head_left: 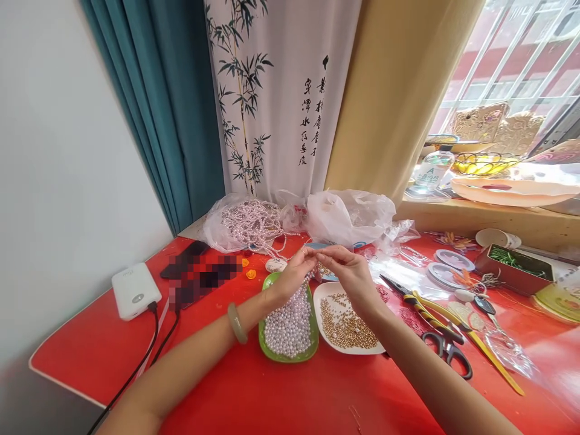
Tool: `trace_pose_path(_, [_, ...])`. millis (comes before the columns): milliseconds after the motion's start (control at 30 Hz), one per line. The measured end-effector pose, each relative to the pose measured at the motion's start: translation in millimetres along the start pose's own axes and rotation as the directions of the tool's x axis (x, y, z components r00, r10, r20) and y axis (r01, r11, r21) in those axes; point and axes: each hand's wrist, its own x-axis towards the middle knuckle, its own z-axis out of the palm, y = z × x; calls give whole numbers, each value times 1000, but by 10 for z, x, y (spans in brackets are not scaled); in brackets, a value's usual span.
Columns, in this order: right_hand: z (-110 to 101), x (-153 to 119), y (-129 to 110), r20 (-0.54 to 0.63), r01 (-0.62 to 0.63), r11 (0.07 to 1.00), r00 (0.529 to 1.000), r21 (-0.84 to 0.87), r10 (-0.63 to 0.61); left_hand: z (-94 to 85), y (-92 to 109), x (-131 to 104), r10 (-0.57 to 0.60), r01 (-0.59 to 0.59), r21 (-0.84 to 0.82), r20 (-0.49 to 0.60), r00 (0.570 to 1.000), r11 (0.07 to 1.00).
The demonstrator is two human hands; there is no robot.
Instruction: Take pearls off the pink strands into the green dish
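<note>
My left hand (296, 275), a jade-coloured bangle on its wrist, is closed in a pinch above the green tray (261, 338) of pearly white beads (290, 329). A short bead strand (312, 275) appears to hang below its fingers. Fingertip to fingertip with it, my right hand (348, 275) pinches something too small to make out. Under the right hand and forearm lies a white dish (324, 338) holding small gold beads (347, 326). Behind the hands, a blue-rimmed container (328, 278) is partly hidden.
Plastic bags (348, 214) and pink bead strands (251, 220) line the back. Pliers (423, 308), scissors (448, 353) and yellow tweezers (492, 356) lie right, near thread spools (446, 275) and a box (516, 272). A white power bank (135, 290) with a cable sits left.
</note>
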Motion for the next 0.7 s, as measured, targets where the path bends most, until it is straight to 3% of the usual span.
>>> trace_pose_path(200, [-17,51,109,-103,48,998,993,-39,-52,-28,-61,25,8,-20,136,88,996,991])
trace_pose_path(300, [-18,45,95,-88,12,1000,996,-28,-14,-35,-59,34,17,-32,146,102,995,989])
trace_pose_path(467, [1,4,-15,-61,-110,987,991,118,118,-10,1,28,10,-33,150,153,988,988])
trace_pose_path(700, [9,-19,-126,-39,-105,932,991,348,126,5,16,-18,145,-184,247,166,975,951])
